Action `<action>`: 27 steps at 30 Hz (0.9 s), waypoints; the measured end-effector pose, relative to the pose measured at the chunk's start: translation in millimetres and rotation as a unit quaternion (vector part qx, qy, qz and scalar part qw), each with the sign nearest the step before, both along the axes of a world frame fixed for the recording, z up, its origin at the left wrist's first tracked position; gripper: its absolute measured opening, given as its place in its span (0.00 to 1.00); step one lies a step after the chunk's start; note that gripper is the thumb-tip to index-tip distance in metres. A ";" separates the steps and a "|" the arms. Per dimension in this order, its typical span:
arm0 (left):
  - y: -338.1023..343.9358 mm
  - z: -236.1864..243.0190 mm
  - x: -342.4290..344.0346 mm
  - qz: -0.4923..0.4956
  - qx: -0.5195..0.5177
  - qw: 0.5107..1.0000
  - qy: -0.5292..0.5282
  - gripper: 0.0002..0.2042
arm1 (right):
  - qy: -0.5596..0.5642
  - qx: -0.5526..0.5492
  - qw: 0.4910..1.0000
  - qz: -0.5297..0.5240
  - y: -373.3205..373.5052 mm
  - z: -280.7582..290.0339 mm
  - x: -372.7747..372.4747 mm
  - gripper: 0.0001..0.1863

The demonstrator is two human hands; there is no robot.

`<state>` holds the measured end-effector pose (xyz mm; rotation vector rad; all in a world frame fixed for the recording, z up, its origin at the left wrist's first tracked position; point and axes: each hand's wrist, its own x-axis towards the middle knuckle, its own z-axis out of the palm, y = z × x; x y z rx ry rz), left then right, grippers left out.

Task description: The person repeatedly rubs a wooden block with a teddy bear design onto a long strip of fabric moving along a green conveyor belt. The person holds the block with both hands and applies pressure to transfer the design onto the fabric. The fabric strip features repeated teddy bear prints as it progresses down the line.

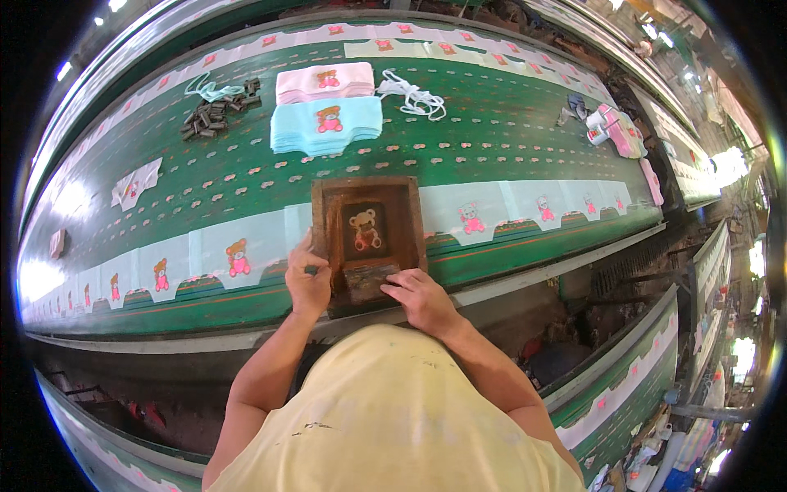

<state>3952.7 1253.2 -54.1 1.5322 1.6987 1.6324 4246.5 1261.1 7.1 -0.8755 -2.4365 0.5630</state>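
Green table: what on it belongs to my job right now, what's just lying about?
Likely in use: brown frame at the left hand; dark slab by the right hand; near-edge bear-printed cloths.
Seemingly lying about: blue cloth stack, pink cloth stack, white cord, teal strips, small dark pieces.

Brown frame [369, 257], bear motif [365, 228]; green table [475, 123]; yellow shirt [393, 402]

A dark-brown wooden frame [337, 225], bear design [365, 230] at its centre, lies flat near the green table's [484, 264] edge.
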 end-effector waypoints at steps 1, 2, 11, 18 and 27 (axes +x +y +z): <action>2.2 4.8 8.9 -0.008 -0.001 1.000 0.022 0.13 | 0.001 -0.003 1.000 -0.002 1.7 -1.0 10.7 0.24; 7.2 5.3 21.2 -0.009 -0.003 1.000 0.011 0.14 | -0.001 0.006 1.000 -0.011 4.3 -1.4 23.2 0.24; 58.6 -33.0 184.1 -0.008 -0.024 0.996 -0.087 0.13 | 0.007 0.050 0.997 -0.056 48.7 -7.7 170.4 0.24; 79.0 -46.3 251.1 -0.006 -0.068 0.985 -0.158 0.10 | 0.064 0.054 0.995 -0.047 81.3 -18.7 241.5 0.23; 82.1 -27.8 264.6 -0.020 -0.136 0.953 -0.271 0.09 | 0.105 0.026 0.994 0.015 107.6 -14.1 266.1 0.22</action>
